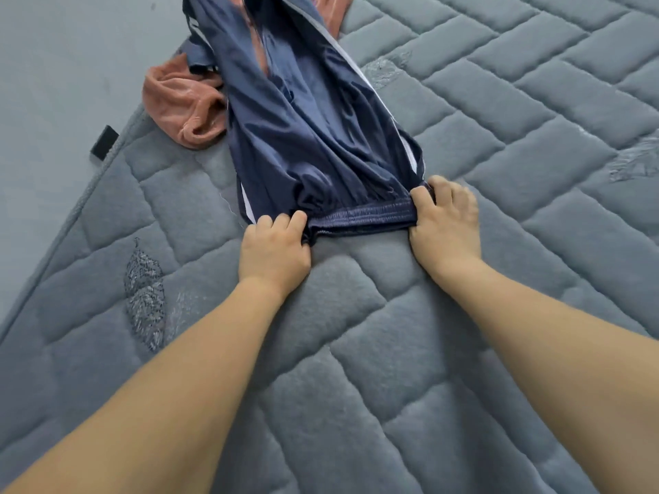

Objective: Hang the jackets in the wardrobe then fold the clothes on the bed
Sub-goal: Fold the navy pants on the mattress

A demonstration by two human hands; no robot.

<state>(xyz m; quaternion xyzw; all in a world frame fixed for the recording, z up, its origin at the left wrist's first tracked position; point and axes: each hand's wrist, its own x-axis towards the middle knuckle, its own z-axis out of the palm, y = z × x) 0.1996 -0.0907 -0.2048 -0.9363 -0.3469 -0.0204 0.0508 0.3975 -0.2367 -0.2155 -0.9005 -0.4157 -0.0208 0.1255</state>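
Observation:
A pair of navy satin trousers (303, 126) with white side stripes lies stretched along the grey quilted bed (445, 333), legs running toward the top of the view. My left hand (274, 251) grips the left end of the elastic waistband. My right hand (445, 222) grips the waistband's right end, so the band is pulled flat between them. A pink velvety garment (185, 105) lies crumpled under and to the left of the trousers, and more pink fabric (331, 8) shows at the top edge.
The bed's left edge (71, 215) runs diagonally, with a black tab (104, 141) on it and grey floor (53, 65) beyond. Bare quilt spreads to the right and in front of my hands.

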